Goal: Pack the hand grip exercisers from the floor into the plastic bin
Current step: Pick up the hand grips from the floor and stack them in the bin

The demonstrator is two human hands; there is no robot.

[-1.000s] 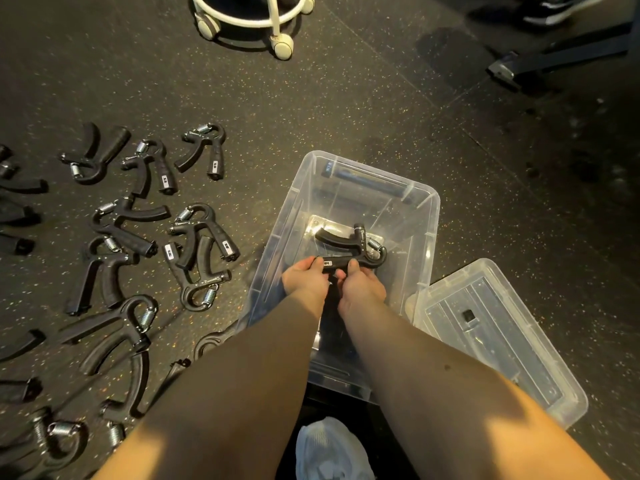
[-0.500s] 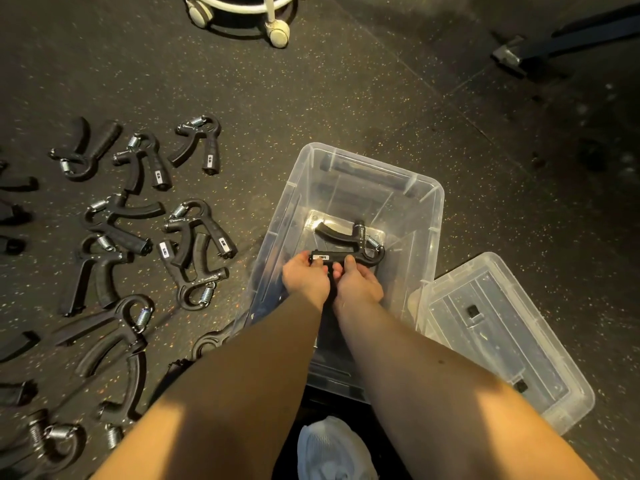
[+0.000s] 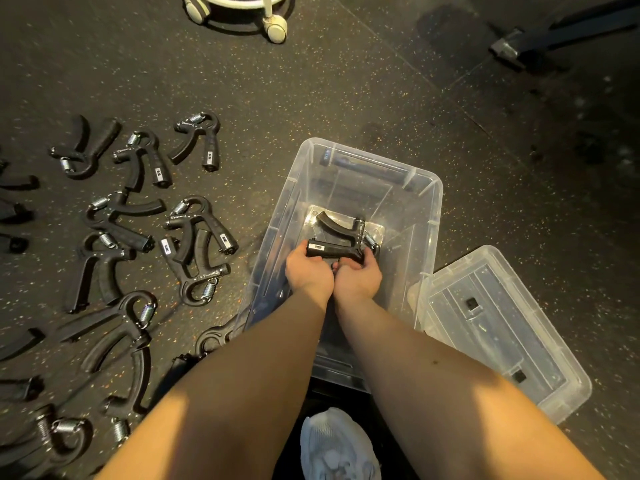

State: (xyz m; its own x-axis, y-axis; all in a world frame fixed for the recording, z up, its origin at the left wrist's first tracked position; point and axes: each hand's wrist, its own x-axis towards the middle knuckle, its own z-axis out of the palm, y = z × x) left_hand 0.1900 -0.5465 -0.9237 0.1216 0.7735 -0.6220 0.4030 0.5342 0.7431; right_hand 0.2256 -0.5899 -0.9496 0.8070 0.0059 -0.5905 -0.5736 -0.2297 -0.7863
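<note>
**Both hands on one exerciser inside the clear bin**

Reaching down into the plastic bin (image 3: 437, 216), near its middle. Left hand (image 3: 308, 273) and right hand (image 3: 358, 279) side by side, touching at the thumbs, fingers curled together around the lower handle of a black hand grip exerciser (image 3: 341, 237). Held low over the bin floor, spring end to the right, upper handle curving away to the far left. Impossible to tell whether resting on the bottom or just above it.

On the dark speckled floor (image 3: 346, 91) to the left of the bin, many more exercisers (image 3: 194, 237) scattered and partly overlapping, well apart from the hands. One more exerciser (image 3: 214, 339) lying just beside the bin's near-left wall, partly hidden behind the left forearm.

Just right of the bin, touching its near-right corner, a clear lid (image 3: 498, 334) lying flat. At the near edge, between the forearms, a pale shoe (image 3: 337, 445). At the far edge, a white wheeled base (image 3: 273, 26) with casters; at the far right, a dark metal bar (image 3: 540, 36) on the floor. Nothing between hands and bin floor except the held exerciser.
</note>
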